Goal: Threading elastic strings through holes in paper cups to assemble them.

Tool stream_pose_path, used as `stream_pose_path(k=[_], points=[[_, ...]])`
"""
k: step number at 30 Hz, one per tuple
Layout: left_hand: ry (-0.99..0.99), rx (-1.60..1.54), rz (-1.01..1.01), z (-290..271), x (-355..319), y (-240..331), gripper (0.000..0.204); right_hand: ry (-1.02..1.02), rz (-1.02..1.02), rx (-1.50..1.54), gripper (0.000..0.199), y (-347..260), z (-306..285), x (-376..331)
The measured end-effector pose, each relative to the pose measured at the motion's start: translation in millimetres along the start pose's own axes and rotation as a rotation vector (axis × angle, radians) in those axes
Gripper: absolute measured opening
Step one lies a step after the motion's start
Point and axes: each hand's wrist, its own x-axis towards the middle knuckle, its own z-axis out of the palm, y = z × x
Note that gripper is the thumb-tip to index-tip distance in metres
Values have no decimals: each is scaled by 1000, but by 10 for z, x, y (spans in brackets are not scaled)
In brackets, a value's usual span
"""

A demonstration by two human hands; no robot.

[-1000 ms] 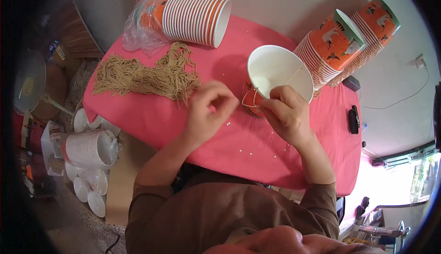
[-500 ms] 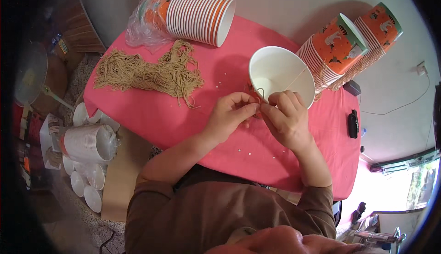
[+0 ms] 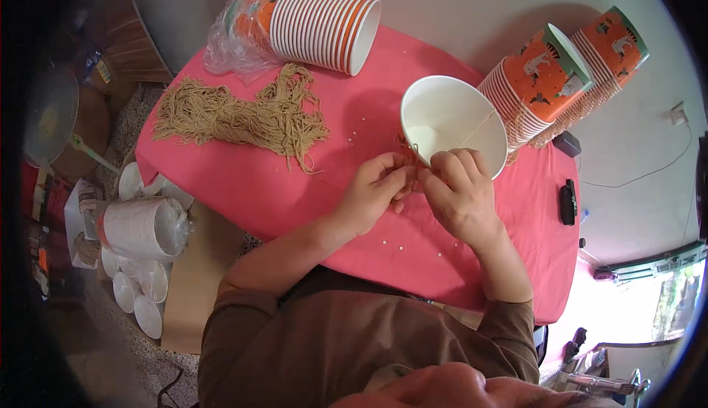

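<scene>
A large paper bucket (image 3: 442,124), white inside, leans tilted on the table in front of me with its mouth facing up and toward me. A tan cord (image 3: 478,129) stretches across its opening, and a small loop of cord stands up at the near rim. My left hand (image 3: 380,187) pinches the cord just left of that rim, thumb against fingers. Right beside it, my right hand (image 3: 459,190) is closed with its fingertips at the rim and the cord; its curled fingers hide the exact grip.
A bundle of cut tan cords (image 3: 240,120) lies at left on the pink tablecloth (image 3: 295,194). Behind it rests a stack of buckets (image 3: 324,30) partly in plastic. Orange printed bucket stacks (image 3: 542,68) lean at the right wall. Small white bits (image 3: 392,246) dot the cloth.
My left fingers have drawn slightly back and curled more, leaving a small gap from the right fingertips. The cord loop at the rim has shifted a little. The bucket stays nearly in place.
</scene>
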Motion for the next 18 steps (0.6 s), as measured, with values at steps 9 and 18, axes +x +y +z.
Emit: stream_pose_path(k=[9,18], points=[[71,-351,-60,-192,266,160,10,-87,24,96,18,136,-110,-21],[88,405,251,-215,368,29,8,-60,50,80,17,61,-198,-78]])
